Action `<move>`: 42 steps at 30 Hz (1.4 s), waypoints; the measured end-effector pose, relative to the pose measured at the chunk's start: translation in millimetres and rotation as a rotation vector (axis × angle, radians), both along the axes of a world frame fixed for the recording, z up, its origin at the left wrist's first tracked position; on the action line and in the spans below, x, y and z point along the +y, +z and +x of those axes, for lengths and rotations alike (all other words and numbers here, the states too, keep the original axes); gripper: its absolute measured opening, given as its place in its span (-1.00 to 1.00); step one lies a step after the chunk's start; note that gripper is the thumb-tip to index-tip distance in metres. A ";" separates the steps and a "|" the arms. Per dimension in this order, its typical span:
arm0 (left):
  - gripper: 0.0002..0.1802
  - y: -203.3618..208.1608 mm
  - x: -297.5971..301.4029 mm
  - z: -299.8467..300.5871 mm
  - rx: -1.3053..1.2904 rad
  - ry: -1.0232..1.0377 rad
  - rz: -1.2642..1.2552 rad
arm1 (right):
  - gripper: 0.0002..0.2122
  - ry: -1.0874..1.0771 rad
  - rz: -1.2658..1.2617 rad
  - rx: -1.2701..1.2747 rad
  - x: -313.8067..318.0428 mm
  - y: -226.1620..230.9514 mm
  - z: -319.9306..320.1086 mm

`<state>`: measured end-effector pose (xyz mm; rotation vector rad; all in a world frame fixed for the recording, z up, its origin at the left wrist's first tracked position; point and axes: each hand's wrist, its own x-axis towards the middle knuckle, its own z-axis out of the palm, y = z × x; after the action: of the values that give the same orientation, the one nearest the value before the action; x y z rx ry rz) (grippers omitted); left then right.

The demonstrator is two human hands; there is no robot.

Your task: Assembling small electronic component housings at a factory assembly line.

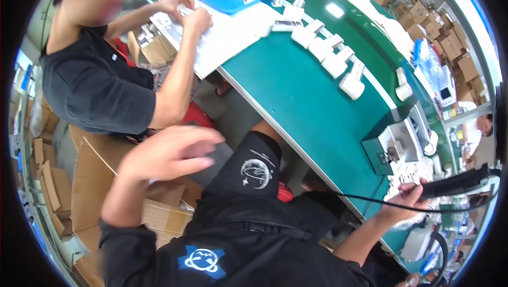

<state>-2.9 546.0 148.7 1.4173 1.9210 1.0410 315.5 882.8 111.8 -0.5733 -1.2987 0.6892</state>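
Clasps in the right grip, at 4 o'clock, the near end of a black rod-shaped tool; has that tool stretching away rightward at 3 o'clock, with a thin black cable running across the same grip; holds the left grip open between 8 and 9 o'clock, fingers extended and thumb apart, near the black shorts and, in this view, just above an opened cardboard box; farther out, on the green counter, shows at 3 o'clock a boxy device with a metal housing, and between device and tool a heap of small white parts; at 2 o'clock, 1 white piece, set apart; between 1 and 2 o'clock, a curved row of white pieces; near 12 o'clock, a blue tray loaded with small white bits; at 11 o'clock, a co-worker's hands close together over a white sheet, contents too hidden to tell.
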 end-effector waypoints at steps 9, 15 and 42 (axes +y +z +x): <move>-0.22 23.2 178.2 -127.2 0.130 0.724 0.079 | -0.54 0.035 -0.043 0.030 1.8 -9.0 28.2; -0.17 0.6 201.0 -315.0 -0.082 1.040 -0.072 | -0.68 0.077 -0.055 -0.034 5.7 -11.1 40.3; -0.26 -24.1 419.0 -115.7 0.737 0.132 -0.635 | -0.35 0.078 0.063 -0.051 -11.7 -6.2 30.2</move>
<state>-118.6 965.0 124.7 1.3848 2.5505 -0.1344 345.7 871.2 105.5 -0.4939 -1.3909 0.6989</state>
